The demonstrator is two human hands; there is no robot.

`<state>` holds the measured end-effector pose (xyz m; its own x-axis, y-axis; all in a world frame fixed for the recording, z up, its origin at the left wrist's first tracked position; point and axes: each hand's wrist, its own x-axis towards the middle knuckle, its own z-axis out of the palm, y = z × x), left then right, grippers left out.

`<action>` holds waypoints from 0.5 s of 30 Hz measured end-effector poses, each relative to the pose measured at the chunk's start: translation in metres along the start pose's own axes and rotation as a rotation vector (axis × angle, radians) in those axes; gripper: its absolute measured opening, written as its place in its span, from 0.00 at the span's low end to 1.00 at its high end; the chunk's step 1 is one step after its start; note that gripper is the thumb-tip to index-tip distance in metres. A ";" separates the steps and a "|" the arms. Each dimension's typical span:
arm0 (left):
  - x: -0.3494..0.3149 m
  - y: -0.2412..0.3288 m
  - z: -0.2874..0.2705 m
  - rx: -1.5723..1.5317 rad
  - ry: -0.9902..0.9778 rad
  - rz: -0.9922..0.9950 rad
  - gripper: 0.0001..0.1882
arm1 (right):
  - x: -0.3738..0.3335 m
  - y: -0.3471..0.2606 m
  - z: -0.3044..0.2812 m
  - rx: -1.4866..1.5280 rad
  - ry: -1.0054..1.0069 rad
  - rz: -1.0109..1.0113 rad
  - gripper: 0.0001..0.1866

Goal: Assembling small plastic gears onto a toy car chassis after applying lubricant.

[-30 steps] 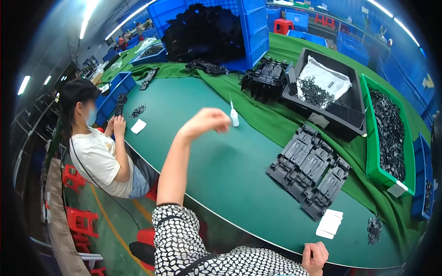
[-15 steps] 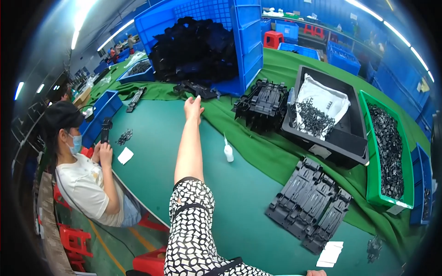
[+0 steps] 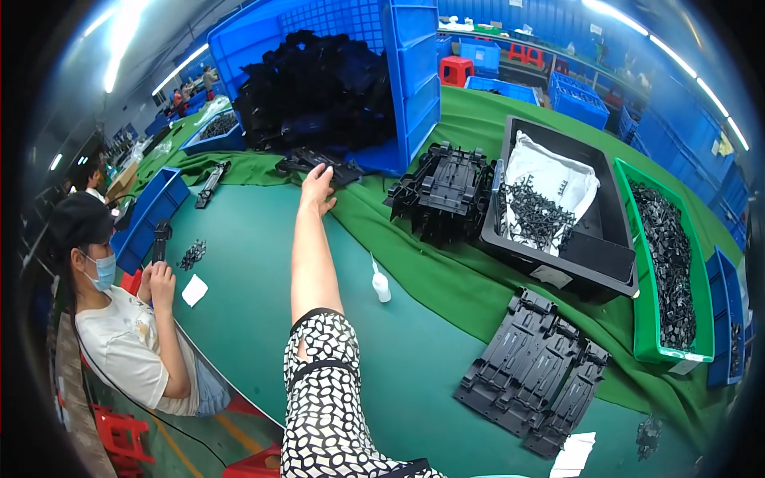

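Observation:
My left hand (image 3: 317,191) is stretched far across the table, its fingertips at the near edge of a black moulded plastic part (image 3: 344,170). The fingers look extended and the thumb apart, with no firm grip showing. That part lies on green cloth at the mouth of a large blue crate (image 3: 416,88) tipped on its side. A heap of black plastic parts (image 3: 319,92) fills the crate. To the right of the hand stands a stack of black chassis-like parts (image 3: 448,185). My right hand is out of view.
A white dropper bottle (image 3: 381,285) stands mid-table. Several black moulded parts (image 3: 534,366) lie side by side at right, near white paper (image 3: 574,456). Beyond are a black tray (image 3: 610,255) and a green bin (image 3: 705,319) of small pieces. A masked co-worker (image 3: 131,342) sits at left.
The view has shifted slightly, so things sit a little further left and lower. My left hand has edged forward onto the black part. My right fingertips have left the lower edge.

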<state>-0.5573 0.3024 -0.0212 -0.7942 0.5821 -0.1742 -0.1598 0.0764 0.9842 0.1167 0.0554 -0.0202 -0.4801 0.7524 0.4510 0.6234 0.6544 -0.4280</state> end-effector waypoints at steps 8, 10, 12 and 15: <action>0.006 0.010 0.016 0.177 -0.016 -0.014 0.28 | 0.018 -0.007 -0.003 -0.021 -0.024 0.048 0.05; 0.006 0.006 0.008 0.100 -0.015 -0.009 0.26 | 0.011 -0.007 -0.003 -0.011 -0.011 0.058 0.05; 0.002 0.001 0.012 0.058 0.063 0.057 0.25 | 0.007 -0.007 -0.003 0.002 0.000 0.059 0.05; -0.009 -0.009 -0.002 -0.017 0.049 0.101 0.29 | 0.001 -0.011 -0.008 0.009 -0.086 0.179 0.03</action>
<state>-0.5497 0.2944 -0.0290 -0.8345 0.5456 -0.0764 -0.0876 0.0055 0.9961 0.1139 0.0479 -0.0090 -0.4136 0.8601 0.2985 0.6981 0.5101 -0.5024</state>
